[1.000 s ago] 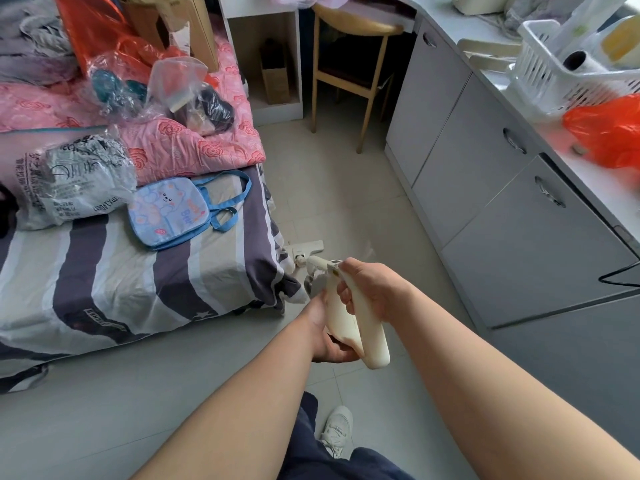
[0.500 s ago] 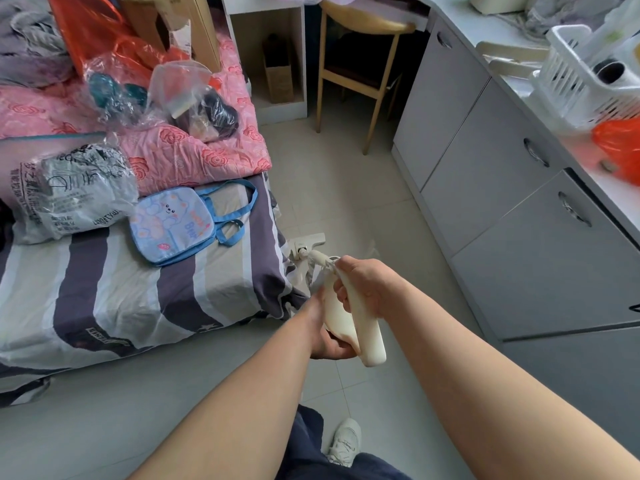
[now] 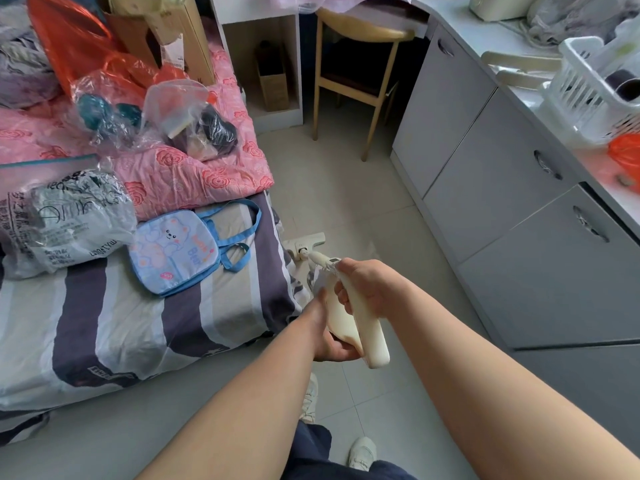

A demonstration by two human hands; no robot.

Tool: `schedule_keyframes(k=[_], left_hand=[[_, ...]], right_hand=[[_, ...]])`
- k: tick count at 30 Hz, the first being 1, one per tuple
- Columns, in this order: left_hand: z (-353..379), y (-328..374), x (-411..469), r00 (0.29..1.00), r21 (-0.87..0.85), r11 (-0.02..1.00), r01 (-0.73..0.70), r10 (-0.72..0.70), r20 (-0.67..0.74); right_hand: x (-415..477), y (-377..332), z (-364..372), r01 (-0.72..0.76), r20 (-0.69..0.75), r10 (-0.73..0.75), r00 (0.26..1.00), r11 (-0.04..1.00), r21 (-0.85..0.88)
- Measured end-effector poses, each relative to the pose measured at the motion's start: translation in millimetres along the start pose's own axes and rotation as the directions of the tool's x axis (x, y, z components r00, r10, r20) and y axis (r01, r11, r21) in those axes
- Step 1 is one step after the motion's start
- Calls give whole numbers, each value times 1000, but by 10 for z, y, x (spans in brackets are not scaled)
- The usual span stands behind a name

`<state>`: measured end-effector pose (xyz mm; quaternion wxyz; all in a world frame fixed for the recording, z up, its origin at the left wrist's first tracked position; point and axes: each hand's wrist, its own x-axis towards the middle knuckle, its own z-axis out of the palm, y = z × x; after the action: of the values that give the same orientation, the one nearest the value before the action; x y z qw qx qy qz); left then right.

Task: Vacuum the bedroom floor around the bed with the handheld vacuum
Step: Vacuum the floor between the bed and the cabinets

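I hold a cream handheld vacuum (image 3: 360, 327) with both hands over the tiled floor (image 3: 349, 199). My right hand (image 3: 367, 285) wraps its handle from above. My left hand (image 3: 329, 337) cups the body from below. The vacuum's white floor head (image 3: 306, 242) rests on the tiles at the bed's right edge, near the corner of the striped bedsheet (image 3: 138, 327). The tube between body and head is mostly hidden behind my hands.
The bed carries a blue bear bag (image 3: 176, 251), plastic bags (image 3: 65, 216) and a pink quilt (image 3: 180, 171). Grey cabinets (image 3: 519, 188) line the right side. A wooden chair (image 3: 360, 77) stands at the far end of the aisle. My shoes (image 3: 360, 452) are below.
The view has shifted slightly forward and right. The vacuum and both hands keep the same grip, and the floor head stays beside the bed's edge.
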<state>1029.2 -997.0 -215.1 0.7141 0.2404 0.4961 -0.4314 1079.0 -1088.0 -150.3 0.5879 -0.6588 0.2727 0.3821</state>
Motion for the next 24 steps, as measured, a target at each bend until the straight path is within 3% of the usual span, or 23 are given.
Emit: schedule_keyframes(k=[24], left_hand=[[58,604,-33,1000,87,996,-13,11,24]], right_hand=[[378,-436,176,-14,-35,11,999,998,-68]])
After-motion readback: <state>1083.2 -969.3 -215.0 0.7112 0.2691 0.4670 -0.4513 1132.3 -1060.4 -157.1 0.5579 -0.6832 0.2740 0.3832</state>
